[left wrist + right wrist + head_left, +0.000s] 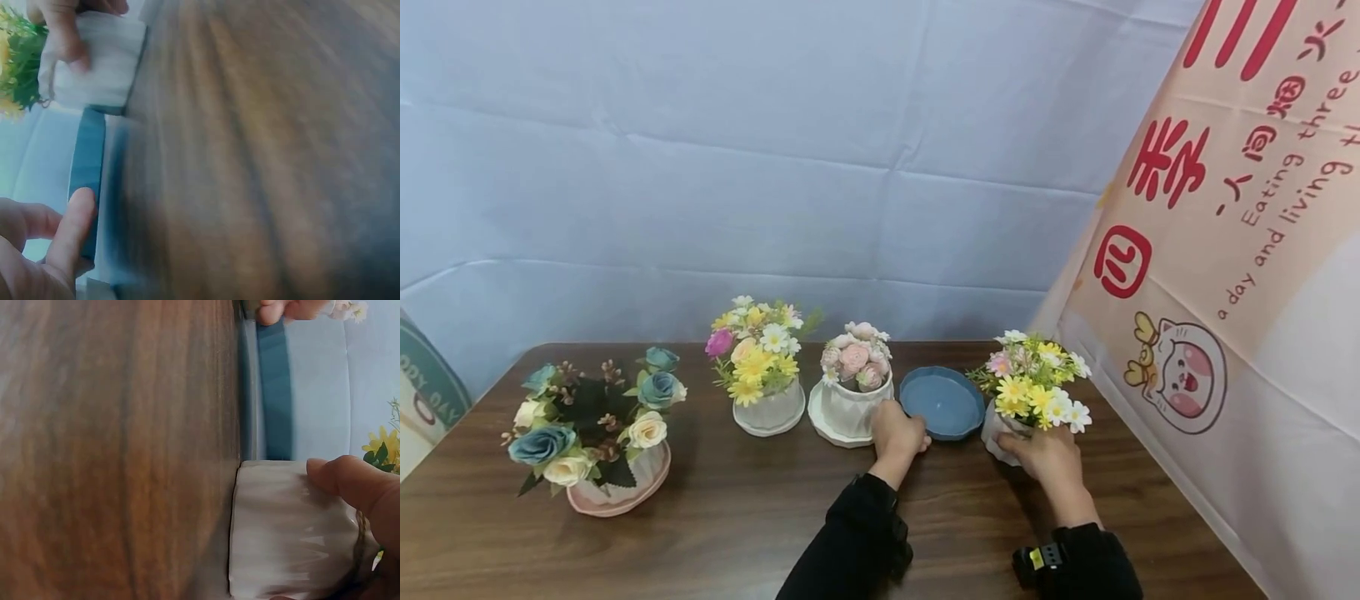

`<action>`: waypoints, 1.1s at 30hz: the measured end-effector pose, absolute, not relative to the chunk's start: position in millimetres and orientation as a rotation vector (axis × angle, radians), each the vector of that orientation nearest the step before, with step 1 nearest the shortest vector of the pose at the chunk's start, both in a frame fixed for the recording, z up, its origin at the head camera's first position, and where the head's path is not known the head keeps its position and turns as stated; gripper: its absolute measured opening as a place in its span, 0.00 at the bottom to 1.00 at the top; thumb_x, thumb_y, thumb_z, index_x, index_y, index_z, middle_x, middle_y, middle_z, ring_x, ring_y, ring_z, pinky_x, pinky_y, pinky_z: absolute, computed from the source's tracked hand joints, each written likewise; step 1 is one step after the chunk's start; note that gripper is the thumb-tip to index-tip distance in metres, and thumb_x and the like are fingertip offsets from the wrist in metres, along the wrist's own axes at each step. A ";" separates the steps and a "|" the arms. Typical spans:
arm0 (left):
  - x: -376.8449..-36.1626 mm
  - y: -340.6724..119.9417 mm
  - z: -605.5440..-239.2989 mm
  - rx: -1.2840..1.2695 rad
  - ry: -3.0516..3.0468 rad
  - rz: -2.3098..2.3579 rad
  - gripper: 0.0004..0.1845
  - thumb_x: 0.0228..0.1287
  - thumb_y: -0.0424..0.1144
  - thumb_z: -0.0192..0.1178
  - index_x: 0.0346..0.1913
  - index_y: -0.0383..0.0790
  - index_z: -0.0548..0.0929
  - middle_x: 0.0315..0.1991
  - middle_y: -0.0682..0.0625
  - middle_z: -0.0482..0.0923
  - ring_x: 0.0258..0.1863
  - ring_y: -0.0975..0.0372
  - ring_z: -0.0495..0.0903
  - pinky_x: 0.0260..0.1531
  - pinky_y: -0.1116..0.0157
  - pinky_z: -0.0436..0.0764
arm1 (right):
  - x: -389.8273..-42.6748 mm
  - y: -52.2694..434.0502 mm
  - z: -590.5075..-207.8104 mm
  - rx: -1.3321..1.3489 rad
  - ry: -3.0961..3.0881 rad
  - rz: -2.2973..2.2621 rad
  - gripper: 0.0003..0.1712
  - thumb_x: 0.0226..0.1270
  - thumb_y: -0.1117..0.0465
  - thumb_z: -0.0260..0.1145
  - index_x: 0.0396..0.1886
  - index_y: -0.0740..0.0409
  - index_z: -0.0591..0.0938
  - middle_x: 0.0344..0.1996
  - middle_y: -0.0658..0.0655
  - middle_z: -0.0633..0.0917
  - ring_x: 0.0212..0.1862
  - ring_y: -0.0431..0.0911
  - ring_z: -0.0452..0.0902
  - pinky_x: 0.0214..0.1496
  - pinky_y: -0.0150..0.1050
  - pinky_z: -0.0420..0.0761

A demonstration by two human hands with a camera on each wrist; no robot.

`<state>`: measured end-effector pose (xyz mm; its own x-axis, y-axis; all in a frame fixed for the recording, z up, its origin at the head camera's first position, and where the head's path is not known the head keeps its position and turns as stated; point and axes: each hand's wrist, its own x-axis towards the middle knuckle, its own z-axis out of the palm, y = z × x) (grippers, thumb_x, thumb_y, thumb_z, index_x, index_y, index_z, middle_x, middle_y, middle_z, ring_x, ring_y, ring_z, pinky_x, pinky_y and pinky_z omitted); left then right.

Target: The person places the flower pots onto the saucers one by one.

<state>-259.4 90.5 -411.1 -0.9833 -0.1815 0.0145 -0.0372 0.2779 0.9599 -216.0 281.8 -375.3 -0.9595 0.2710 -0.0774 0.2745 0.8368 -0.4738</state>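
Note:
A blue saucer lies on the wooden table, between two white pots. My left hand is at its left rim, and in the left wrist view a finger lies along the saucer's edge with the thumb behind it. My right hand grips a white ribbed pot of yellow and white daisies just right of the saucer. In the right wrist view my thumb curls over that pot, which stands on the table beside the saucer.
Left of the saucer stand a white pot of pink roses on a white saucer, a white pot of mixed daisies, and a pink pot of blue and cream roses. A printed banner hangs at the right edge.

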 end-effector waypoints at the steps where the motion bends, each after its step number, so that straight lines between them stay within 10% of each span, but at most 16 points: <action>1: -259.3 90.5 -408.9 0.197 -2.408 -1.811 0.06 0.54 0.25 0.57 0.22 0.31 0.77 0.05 0.52 0.72 0.05 0.65 0.73 0.08 0.70 0.74 | -215.9 282.1 -375.7 0.444 3.010 -0.769 0.49 0.56 0.40 0.62 0.53 0.85 0.66 0.51 0.85 0.63 0.51 0.74 0.64 0.51 0.61 0.68; 33: -235.4 61.2 -397.3 -0.025 -2.477 -1.832 0.03 0.54 0.25 0.58 0.25 0.28 0.77 0.07 0.50 0.73 0.05 0.64 0.74 0.08 0.70 0.75 | -217.8 281.5 -377.5 0.496 2.985 -0.774 0.48 0.54 0.41 0.63 0.49 0.86 0.69 0.50 0.85 0.63 0.46 0.71 0.68 0.46 0.57 0.73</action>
<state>-235.4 61.2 -397.3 -0.9980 -0.0234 0.0585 0.0491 0.2933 0.9548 -217.8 281.5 -377.5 -0.9494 0.2989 -0.0959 0.3078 0.8267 -0.4710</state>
